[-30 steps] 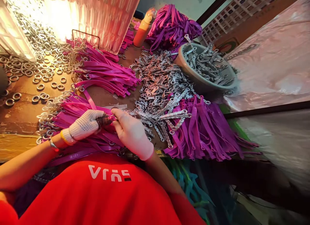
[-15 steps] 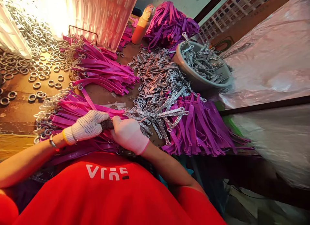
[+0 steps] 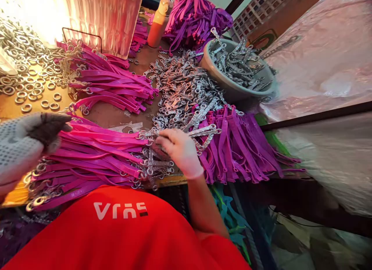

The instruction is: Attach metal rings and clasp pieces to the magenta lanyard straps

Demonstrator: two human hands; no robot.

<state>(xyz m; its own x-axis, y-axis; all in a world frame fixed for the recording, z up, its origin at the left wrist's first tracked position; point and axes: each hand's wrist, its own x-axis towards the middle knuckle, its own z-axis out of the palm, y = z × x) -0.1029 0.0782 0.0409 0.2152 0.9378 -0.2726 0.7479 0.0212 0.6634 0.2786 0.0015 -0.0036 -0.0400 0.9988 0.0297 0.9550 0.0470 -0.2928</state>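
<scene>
My left hand, in a dotted white glove with dark-stained fingers, is at the left edge over the left end of a pile of pink straps. Its fingers stretch to the right and hold nothing that I can see. My right hand, in a plain pale glove, is at the pile's right end with its fingers bent down on a silver braided strip, blurred and partly hidden by the hand. More silver strips hang from rings at the strap ends beside it.
Loose metal rings lie at the left. A second pink strap bundle lies behind. A heap of silver strips is beside a bucket holding more. Purple straps fan out at right; an orange bottle stands behind.
My hands were together over the pink straps and have parted. The left has moved far left; the right has shifted right onto the silver strips. The view has shifted slightly.
</scene>
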